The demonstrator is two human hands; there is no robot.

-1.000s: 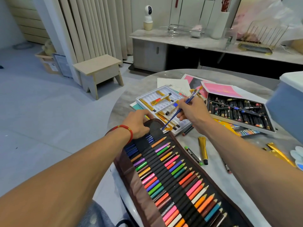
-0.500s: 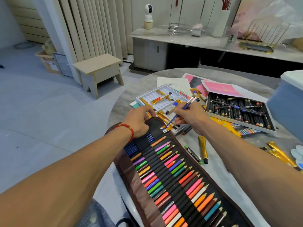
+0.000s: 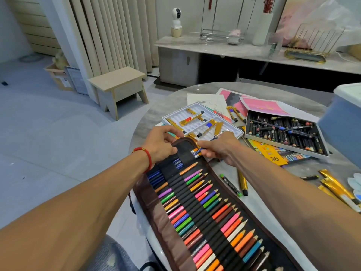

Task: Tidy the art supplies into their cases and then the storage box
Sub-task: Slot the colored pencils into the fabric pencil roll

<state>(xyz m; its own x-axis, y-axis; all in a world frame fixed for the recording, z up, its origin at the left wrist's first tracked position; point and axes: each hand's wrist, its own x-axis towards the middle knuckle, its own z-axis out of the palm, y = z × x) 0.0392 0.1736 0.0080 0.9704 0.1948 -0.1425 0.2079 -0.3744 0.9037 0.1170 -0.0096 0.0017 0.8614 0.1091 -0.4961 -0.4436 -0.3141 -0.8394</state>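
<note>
Your right hand has come down from above the paint tray, now gripping blue brushes at the pencil roll's top edge, pinched by your left hand. Bare bench lies left of the tray.

"36" on the yellow box lid, other print too small to read

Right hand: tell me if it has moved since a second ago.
Yes. The right hand came down from over the paint tray to the pencil roll.
</note>
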